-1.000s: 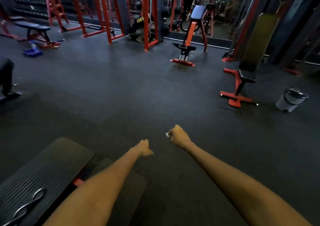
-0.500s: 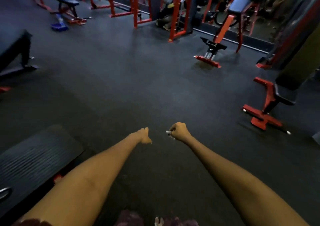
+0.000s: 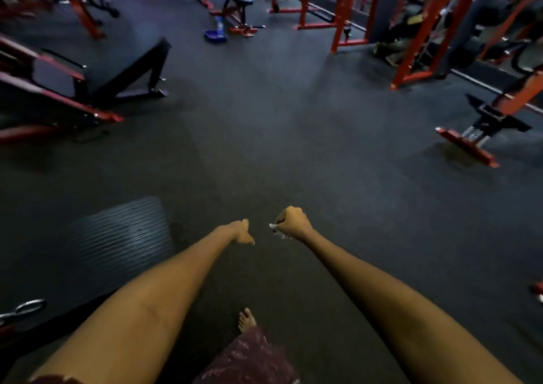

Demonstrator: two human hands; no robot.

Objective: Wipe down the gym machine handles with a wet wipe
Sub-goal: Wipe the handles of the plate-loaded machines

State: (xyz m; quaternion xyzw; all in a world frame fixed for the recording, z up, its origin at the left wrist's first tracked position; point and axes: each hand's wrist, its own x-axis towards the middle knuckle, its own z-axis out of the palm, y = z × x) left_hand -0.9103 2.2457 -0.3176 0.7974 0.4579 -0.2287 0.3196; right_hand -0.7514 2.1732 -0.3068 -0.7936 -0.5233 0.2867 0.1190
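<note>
We hold both arms out over the dark floor. Our right hand is curled around a crumpled white wet wipe; our left hand hangs near it, apart, holding nothing. A ribbed black pad lies left, red-framed machines stand beyond.

Wet wipe mostly hidden in right hand; far machines blurred.

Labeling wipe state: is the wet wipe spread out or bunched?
Bunched. Only a small crumpled white bit of the wet wipe pokes from the right hand, a closed fist.
</note>
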